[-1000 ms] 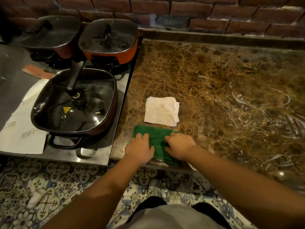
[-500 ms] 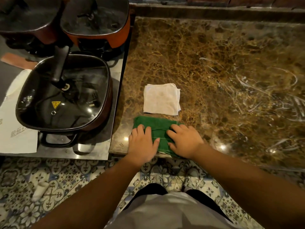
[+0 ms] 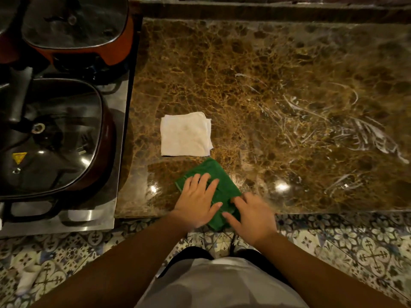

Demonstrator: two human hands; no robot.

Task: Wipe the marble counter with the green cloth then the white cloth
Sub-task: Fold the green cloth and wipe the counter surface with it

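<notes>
A folded green cloth (image 3: 211,172) lies slantwise at the front edge of the brown marble counter (image 3: 266,74), its near corner hanging over the edge. My left hand (image 3: 198,201) rests flat on it with the fingers spread. My right hand (image 3: 255,216), blurred, grips the cloth's near right part between thumb and fingers. A folded white cloth (image 3: 185,136) sits just behind the green one, untouched. White streaks (image 3: 367,134) mark the counter on the right.
Left of the counter, a steel surface (image 3: 89,221) carries a dark lidded square pan (image 3: 51,138) and an orange lidded pot (image 3: 75,25) behind it. Patterned floor tiles (image 3: 355,252) lie below the counter's front edge.
The green cloth has turned from lying straight along the edge to lying slantwise, and both hands shifted with it. The camera has tipped further down.
</notes>
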